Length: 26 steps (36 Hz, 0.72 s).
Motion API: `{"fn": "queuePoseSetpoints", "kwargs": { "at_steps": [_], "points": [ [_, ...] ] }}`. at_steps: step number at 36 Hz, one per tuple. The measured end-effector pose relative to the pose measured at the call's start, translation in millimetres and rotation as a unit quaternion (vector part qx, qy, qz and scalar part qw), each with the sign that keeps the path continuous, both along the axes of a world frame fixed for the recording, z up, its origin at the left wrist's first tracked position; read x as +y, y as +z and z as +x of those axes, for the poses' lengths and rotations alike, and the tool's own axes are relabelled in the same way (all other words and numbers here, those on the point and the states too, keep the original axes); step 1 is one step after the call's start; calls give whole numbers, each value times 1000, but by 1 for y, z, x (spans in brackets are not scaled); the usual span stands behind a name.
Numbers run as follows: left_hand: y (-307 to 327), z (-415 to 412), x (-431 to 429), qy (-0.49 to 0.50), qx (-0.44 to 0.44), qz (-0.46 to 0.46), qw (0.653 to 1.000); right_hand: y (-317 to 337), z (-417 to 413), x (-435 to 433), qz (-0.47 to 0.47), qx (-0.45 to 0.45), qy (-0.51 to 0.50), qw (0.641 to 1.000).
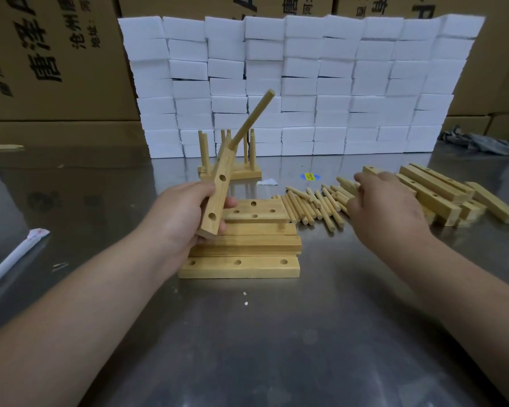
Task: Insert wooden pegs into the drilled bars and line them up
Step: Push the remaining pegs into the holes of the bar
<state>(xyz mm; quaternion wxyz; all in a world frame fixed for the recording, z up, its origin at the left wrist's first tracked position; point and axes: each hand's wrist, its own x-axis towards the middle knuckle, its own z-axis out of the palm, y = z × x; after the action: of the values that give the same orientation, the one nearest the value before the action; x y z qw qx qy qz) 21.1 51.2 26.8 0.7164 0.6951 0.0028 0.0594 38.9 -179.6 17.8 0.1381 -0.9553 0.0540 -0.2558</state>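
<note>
My left hand grips a drilled wooden bar, tilted up off the table. One wooden peg sticks out of its top hole; two lower holes are empty. My right hand reaches over the loose pegs spread on the table, fingers curled down among them; whether it holds one is hidden. Several empty drilled bars lie stacked in front of me. Behind them stand finished bars with upright pegs.
More drilled bars are heaped at the right. A wall of white foam blocks and cardboard boxes closes the back. A white wrapped stick lies at the left on the steel table. A grey rag sits far right.
</note>
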Motion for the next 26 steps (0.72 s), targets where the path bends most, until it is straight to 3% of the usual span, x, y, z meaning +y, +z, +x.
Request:
{"fn": "queuePoseSetpoints", "kwargs": {
  "at_steps": [5,12,26],
  "points": [
    [1,0,1,8,2,10,1000,4,-15,11,44,-95,139,985],
    [1,-2,-5,12,-15,57,998,-4,-29,29,65,-104,262,957],
    [-3,-3,-11,13,-39,128,991,-8,-31,34,104,-47,307,945]
  ]
}}
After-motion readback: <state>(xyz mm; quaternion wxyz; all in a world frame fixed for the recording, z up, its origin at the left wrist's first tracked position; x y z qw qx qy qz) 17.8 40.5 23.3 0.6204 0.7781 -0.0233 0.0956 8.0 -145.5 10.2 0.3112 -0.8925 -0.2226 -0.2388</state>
